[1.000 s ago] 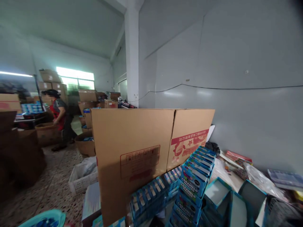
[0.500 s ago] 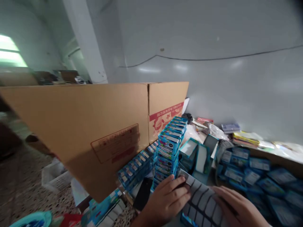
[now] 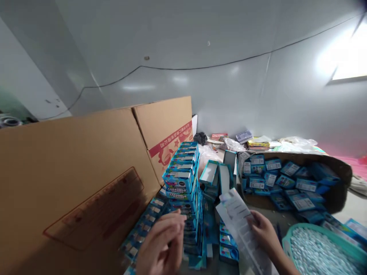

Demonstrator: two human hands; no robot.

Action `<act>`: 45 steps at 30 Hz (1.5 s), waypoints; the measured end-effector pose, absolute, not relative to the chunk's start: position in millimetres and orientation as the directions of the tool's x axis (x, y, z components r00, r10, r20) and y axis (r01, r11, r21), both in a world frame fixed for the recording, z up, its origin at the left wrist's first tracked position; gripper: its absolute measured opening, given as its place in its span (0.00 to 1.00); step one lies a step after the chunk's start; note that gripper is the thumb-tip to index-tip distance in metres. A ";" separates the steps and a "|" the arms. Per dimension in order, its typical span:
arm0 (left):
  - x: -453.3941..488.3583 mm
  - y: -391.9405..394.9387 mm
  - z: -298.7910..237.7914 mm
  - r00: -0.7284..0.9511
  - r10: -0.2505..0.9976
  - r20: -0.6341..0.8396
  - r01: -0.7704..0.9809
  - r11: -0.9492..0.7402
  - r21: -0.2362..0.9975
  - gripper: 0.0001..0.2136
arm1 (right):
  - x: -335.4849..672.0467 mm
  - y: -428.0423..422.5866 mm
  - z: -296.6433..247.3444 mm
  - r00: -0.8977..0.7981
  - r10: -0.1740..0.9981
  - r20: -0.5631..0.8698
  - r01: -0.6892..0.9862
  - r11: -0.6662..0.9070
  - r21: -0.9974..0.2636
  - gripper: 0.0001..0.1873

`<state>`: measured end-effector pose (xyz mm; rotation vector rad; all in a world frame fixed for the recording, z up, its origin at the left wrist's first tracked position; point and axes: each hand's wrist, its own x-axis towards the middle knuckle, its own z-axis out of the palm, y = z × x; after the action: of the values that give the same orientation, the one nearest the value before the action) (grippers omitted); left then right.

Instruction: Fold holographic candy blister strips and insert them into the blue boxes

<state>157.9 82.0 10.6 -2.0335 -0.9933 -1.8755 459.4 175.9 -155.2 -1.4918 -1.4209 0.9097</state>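
Observation:
My right hand (image 3: 262, 229) grips the edge of a long pale strip (image 3: 239, 217), whitish and divided into sections, which slants down toward me; its exact kind is hard to make out. Partly under the strip, small blue boxes (image 3: 228, 240) lie in a row. My left hand (image 3: 163, 242) hovers in front of a tall stack of blue candy boxes (image 3: 180, 177) marked "CARAMELO MACIZO". Its fingers are loosely bent, with a gap to the thumb and nothing visible between them. Whether it touches the stack I cannot tell.
A tall cardboard carton wall (image 3: 94, 172) stands on the left, with blue boxes (image 3: 146, 225) lined up along it. Open blue boxes (image 3: 210, 172) stand behind the strip. To the right are a carton (image 3: 341, 183) full of blue boxes and a teal basket (image 3: 289, 235) of small wrapped pieces.
The view has swung right, bringing the basket into sight. My left hand has come off the sectioned pale item to the left; my right hand now holds a pale strip alone.

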 end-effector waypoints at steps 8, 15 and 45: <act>140.6 113.3 94.7 -0.467 0.466 0.751 0.358 -0.677 0.643 0.25 | 410.1 157.5 -254.2 0.204 0.956 -0.213 0.264 -0.263 -0.928 0.21; 122.4 140.5 118.2 -0.327 0.677 0.660 0.133 -0.658 0.741 0.26 | 371.9 193.3 -142.8 0.205 0.897 0.391 0.557 0.222 -0.801 0.19; 109.7 350.3 106.6 -0.099 0.867 0.489 0.380 -0.421 0.824 0.23 | 291.3 350.4 96.7 -0.050 0.983 0.174 0.294 0.181 -0.939 0.11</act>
<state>109.7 350.3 106.6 -2.3297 -1.8047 -2.0393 291.3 350.4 96.7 -1.2729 -1.5245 0.9318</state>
